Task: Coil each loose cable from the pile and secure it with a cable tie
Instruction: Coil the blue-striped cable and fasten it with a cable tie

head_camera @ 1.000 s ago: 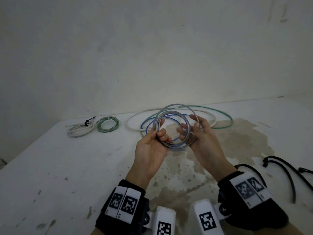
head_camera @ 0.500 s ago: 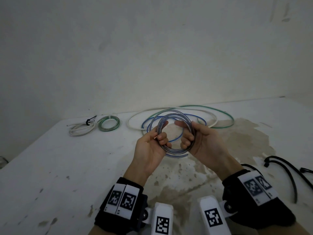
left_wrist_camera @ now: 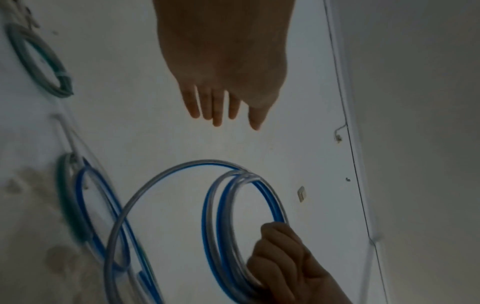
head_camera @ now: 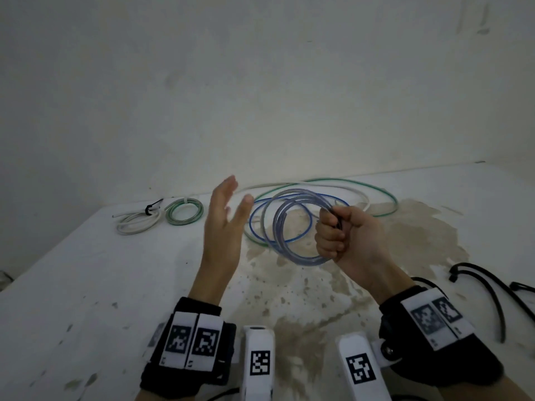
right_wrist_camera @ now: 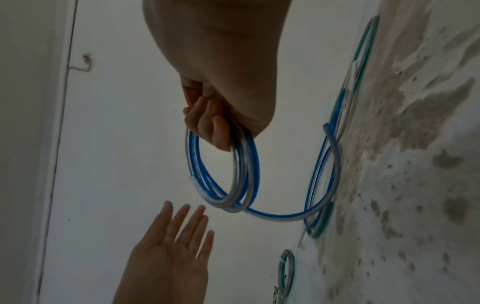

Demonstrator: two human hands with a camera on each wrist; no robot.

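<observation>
My right hand point(head_camera: 333, 235) is a fist round a coil of clear cable with a blue core point(head_camera: 285, 227), held above the table; the coil point(right_wrist_camera: 223, 176) hangs from the curled fingers point(right_wrist_camera: 207, 125) and one wider loop point(left_wrist_camera: 135, 207) springs out of it. My left hand point(head_camera: 224, 215) is raised to the left of the coil with straight fingers point(left_wrist_camera: 215, 109), touching nothing. Behind the coil the loose cables lie in wide loops: a green one point(head_camera: 382, 192), a white one point(head_camera: 356, 191) and a blue one point(head_camera: 254, 227).
Two tied coils lie at the back left of the table point(head_camera: 86, 285): a white one point(head_camera: 139, 222) and a green one point(head_camera: 185, 212). Black cable ties point(head_camera: 492, 287) lie at the right edge. A brown stain covers the table's middle. The wall stands close behind.
My left hand has let go of the coil and swung up and to the left, fingers spread. My right hand has closed into a fist round the coil, and one loop has sprung wider.
</observation>
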